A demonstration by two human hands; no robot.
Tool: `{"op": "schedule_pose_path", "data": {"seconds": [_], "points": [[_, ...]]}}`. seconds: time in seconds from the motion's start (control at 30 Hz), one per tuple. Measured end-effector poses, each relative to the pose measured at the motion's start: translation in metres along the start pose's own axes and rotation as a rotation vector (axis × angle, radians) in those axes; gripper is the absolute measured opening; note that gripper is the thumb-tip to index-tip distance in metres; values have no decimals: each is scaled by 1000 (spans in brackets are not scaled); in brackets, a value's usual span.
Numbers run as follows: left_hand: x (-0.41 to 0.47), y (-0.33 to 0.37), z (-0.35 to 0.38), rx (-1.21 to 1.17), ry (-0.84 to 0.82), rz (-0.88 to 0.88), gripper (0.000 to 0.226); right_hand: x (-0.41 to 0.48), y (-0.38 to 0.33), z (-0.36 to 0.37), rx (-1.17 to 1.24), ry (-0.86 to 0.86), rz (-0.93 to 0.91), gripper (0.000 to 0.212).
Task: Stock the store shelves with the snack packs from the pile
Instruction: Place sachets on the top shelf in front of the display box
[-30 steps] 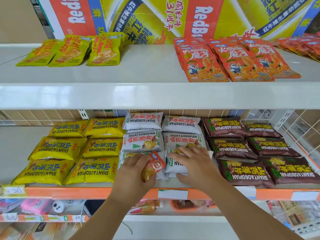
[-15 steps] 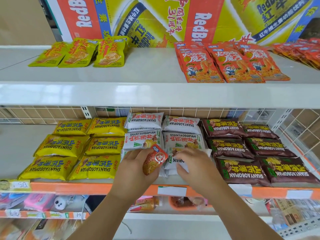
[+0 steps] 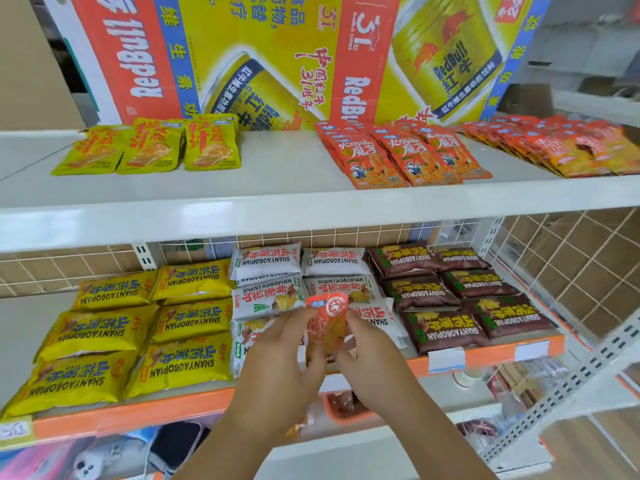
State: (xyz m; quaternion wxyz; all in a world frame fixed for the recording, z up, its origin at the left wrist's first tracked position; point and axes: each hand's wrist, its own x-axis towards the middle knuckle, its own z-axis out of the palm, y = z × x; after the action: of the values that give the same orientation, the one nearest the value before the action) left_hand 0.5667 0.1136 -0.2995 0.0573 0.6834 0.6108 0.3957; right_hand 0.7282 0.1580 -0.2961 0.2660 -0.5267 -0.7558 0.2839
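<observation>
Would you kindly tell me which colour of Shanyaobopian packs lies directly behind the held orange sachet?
The white packs, in the middle; yellow packs lie left, brown packs right.

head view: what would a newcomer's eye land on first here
The huge Red Bull carton behind the top shelf grabs the eye first. Next comes the small orange snack pack held between the left hand and right hand at centre, before rows of yellow, white and brown Shanyaobopian packs on the middle shelf.
</observation>
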Motion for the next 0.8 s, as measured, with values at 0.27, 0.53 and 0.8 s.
{"op": "schedule_pose_path", "data": {"seconds": [0.27,0.53,0.8], "points": [[-19,16,-35,-51,-61,117,50,-24,-40,5,-41,180,59,58],[-2,35,-66,-73,-10,206,52,-56,-62,-28,-23,385,48,63],[59,94,-99,-68,95,438,48,-82,-65,-112,-91,638,11,63]]}}
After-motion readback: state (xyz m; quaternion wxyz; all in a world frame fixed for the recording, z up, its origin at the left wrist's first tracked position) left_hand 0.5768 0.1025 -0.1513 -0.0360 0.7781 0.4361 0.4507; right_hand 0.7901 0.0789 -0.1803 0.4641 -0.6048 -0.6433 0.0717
